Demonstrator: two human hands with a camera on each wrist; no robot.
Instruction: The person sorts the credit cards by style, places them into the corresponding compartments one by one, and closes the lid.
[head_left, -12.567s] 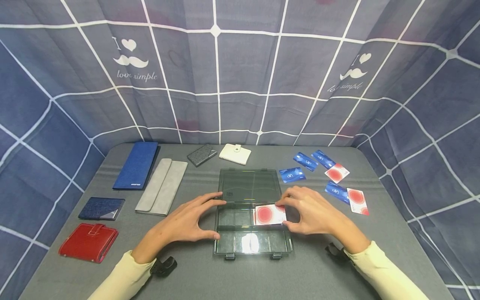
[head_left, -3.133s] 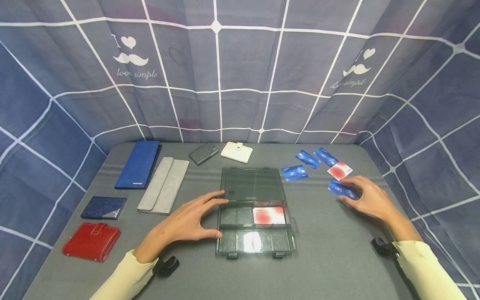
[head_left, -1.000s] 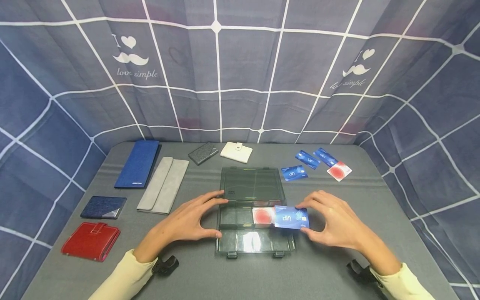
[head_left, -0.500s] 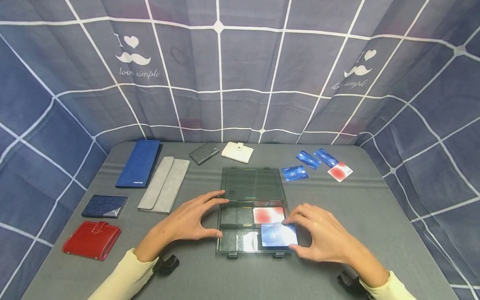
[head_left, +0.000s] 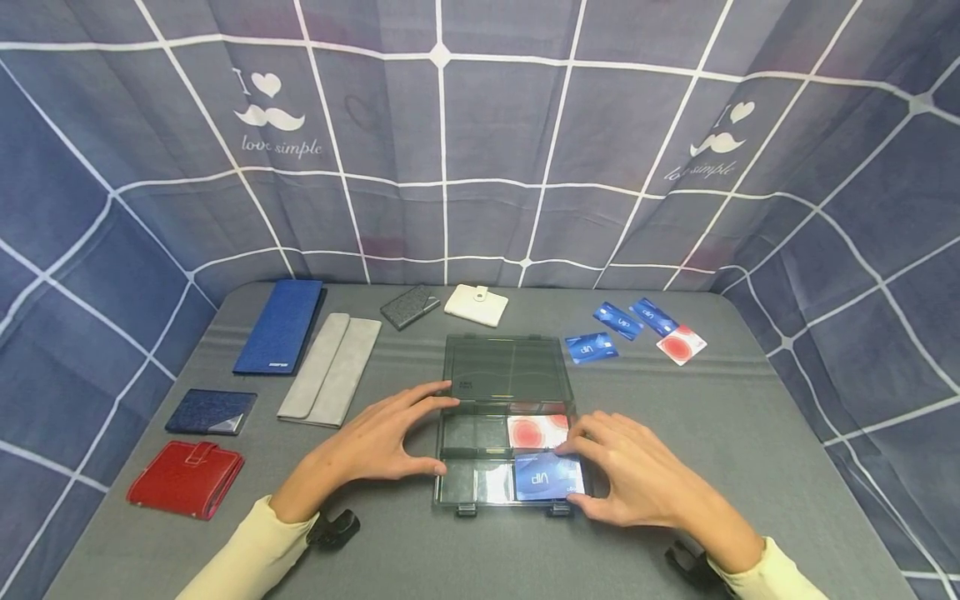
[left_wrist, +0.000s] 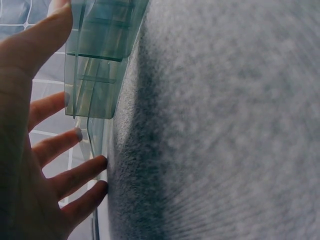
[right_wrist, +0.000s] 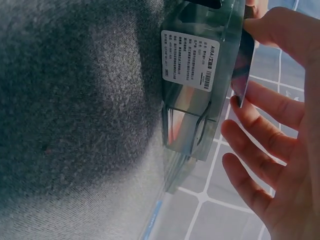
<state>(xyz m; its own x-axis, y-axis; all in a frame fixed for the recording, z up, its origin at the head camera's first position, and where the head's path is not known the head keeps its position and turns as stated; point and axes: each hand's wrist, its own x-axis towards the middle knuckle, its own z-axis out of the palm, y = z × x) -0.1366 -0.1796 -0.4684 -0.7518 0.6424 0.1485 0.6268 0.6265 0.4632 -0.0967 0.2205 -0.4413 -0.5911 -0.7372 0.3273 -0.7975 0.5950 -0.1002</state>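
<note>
A transparent grey-green plastic compartment box [head_left: 487, 369] lies with its lid folded back. At its left side my left hand [head_left: 375, 437] is spread, thumb and fingertips against the edge; the left wrist view shows the fingers fairly straight. My right hand [head_left: 633, 471] pinches the right end of a blue VIP card [head_left: 536, 477] between thumb and fingers, over the front-right compartments. In the right wrist view the card [right_wrist: 242, 67] is tilted at the box's rim, above a white label [right_wrist: 190, 60]. A white card with red circles [head_left: 528, 432] lies in the right part of the middle row.
Several blue VIP cards [head_left: 592, 347] and a red-circle card [head_left: 681, 344] lie at back right. To the left are a blue folder [head_left: 277, 327], grey pouch [head_left: 330, 369], navy card holder [head_left: 202, 412] and red wallet [head_left: 186, 478]. Behind the box sit a dark grey holder [head_left: 408, 307] and white wallet [head_left: 476, 305].
My right hand took a blue VIP card from the right side, carried it left to the box and lowered it over the front-right compartments. My left hand stayed at the box's left edge.
</note>
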